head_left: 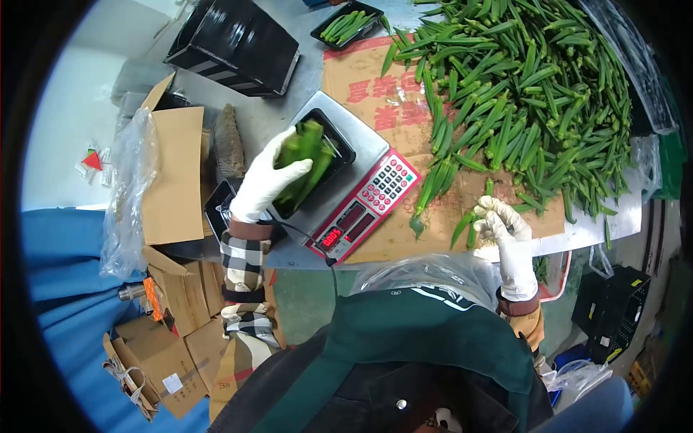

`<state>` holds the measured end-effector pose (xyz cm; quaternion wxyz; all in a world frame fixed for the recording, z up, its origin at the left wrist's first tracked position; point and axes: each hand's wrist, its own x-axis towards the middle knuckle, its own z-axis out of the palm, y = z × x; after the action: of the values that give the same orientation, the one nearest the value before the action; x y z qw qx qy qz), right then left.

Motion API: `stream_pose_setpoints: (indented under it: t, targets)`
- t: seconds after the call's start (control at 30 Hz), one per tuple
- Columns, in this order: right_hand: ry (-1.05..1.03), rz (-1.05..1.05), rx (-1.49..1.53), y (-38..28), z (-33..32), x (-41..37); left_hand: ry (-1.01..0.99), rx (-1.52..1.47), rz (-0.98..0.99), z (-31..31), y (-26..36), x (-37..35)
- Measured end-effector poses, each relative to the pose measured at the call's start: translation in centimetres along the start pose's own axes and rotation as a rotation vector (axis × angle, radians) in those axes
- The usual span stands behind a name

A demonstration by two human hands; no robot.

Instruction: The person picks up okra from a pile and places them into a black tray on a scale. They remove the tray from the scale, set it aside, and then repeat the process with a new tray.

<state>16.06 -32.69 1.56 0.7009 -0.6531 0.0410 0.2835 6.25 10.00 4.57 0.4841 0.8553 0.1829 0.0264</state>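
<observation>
My left hand (266, 182), in a white glove, is closed around a bunch of okra pods (309, 162). It holds them in or just above a black tray (349, 153) on the steel plate of a red-edged digital scale (375, 189). The scale's red display is lit. At the near edge of a flattened cardboard sheet (440, 209), my gloved right hand (507, 234) has its fingers curled together at an okra pod (473, 237). The glove partly hides their grip. A large heap of okra (527, 94) lies beyond that hand.
A small black tray of okra (349, 27) stands at the back, with a large black bin (234, 47) to its left. An open cardboard box (173, 173) and a black container (220, 206) flank my left arm. A black crate (612, 310) sits low at right.
</observation>
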Motion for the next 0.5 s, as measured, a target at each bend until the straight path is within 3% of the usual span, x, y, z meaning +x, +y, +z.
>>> stream_pose_setpoints:
  t: [0.03, 0.13, 0.2, 0.5]
  targets:
    - [-0.001, 0.002, -0.003, -0.1, 0.1, 0.0, 0.049, -0.169, -0.078, 0.7, -0.9, -0.3]
    - [0.007, -0.004, 0.0, 0.2, -0.1, -0.1, 0.255, -0.3, -0.092, -0.6, -0.5, -1.1]
    - [0.014, 0.002, -0.002, 0.3, -0.2, 0.0, 0.338, -0.254, -0.05, -2.3, -1.0, -2.4]
    - [-0.039, 0.061, -0.021, 1.4, 0.6, 0.5, 0.727, -0.163, -0.266, -7.3, -4.0, -10.8]
